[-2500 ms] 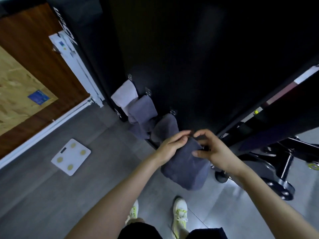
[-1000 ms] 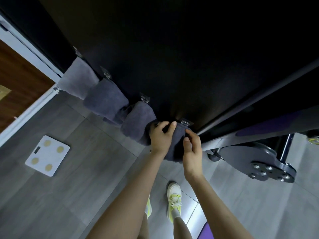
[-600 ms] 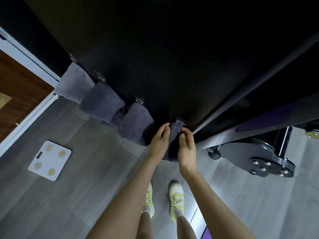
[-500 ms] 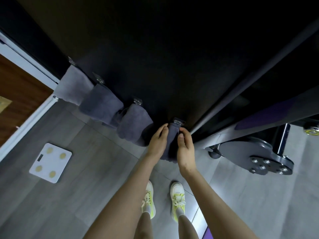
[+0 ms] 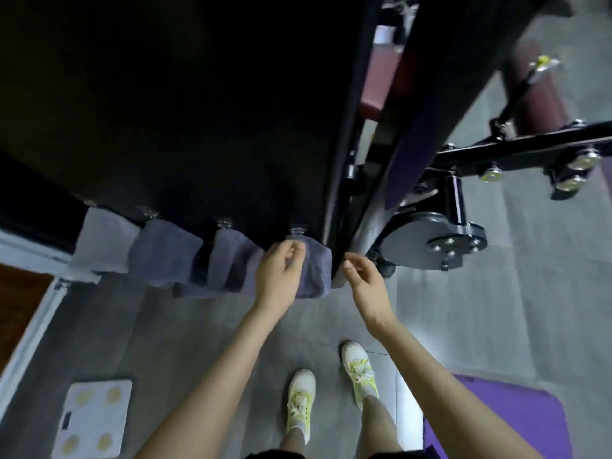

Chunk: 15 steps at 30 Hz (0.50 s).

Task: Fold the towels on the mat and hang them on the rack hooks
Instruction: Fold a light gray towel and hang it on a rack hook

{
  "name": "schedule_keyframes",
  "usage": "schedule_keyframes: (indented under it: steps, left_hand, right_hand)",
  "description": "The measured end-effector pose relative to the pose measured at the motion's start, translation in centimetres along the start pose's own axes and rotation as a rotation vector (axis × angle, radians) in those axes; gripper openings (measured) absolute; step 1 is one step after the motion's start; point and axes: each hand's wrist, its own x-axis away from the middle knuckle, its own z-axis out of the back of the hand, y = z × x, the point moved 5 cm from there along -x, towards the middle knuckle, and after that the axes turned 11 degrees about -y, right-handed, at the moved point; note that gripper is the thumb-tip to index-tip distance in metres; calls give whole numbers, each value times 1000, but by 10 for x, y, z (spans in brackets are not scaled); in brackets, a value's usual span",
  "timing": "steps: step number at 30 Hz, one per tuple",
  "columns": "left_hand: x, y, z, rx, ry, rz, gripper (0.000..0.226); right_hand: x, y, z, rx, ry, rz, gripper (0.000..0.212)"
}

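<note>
Several folded towels hang in a row from metal hooks on the black rack panel [image 5: 198, 127]. The leftmost towel [image 5: 102, 243] is light grey, and the two beside it [image 5: 164, 256] [image 5: 231, 263] are dark grey. The rightmost dark grey towel [image 5: 318, 270] hangs from its hook [image 5: 297, 230]. My left hand [image 5: 280, 274] is in front of this towel's left part, fingers loosely curled, with no clear grip. My right hand [image 5: 364, 283] hovers just right of the towel, apart from it, fingers relaxed and holding nothing. A corner of the purple mat [image 5: 516, 422] shows at the bottom right.
A black gym machine with a round bolted plate [image 5: 430, 240] and a bar [image 5: 516, 150] stands right of the rack. A white bathroom scale [image 5: 92, 422] lies on the grey floor at the lower left. My feet in white and yellow shoes [image 5: 359, 369] stand below the towels.
Both hands held the fourth towel up at its hook. Now it hangs from the hook, my right hand has drawn away to the right, and my left hand has loosened. The view shifted right.
</note>
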Motion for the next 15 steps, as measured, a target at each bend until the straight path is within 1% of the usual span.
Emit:
schedule_keyframes:
  steps: [1,2,3,4,5,6,8,10,11,13,15]
  left_hand:
    - [5,14,-4,-23,-27,-55,40]
    - [9,26,-13,-39,-76,-100,43]
    - [12,37,-23,-44,-137,-127,39]
    - [14,48,-37,-38,-211,-146,29]
    - [17,60,-52,-34,-294,-171,22]
    - [20,73,-69,-22,-378,-201,20]
    - [30,103,-109,-52,-543,-255,22]
    - [43,137,-151,-113,-699,-308,19]
    - [51,153,-174,-139,-774,-335,18]
    - [68,185,-220,-207,-915,-392,19]
    - [85,216,-268,-285,-1022,-458,20]
  right_hand:
    - [11,4,10,4,33,-18,12]
    - [23,9,22,6,67,-39,13]
    - [36,14,36,16,103,-58,18]
    - [49,21,51,27,140,-82,22]
    - [65,28,67,31,181,-110,22]
    - [81,35,84,32,223,-131,19]
    - [119,55,122,40,304,-187,12]
    - [159,80,161,62,378,-270,7]
    - [181,93,180,62,413,-321,7]
    - [225,121,217,40,484,-410,14]
    - [271,146,251,-8,576,-483,18]
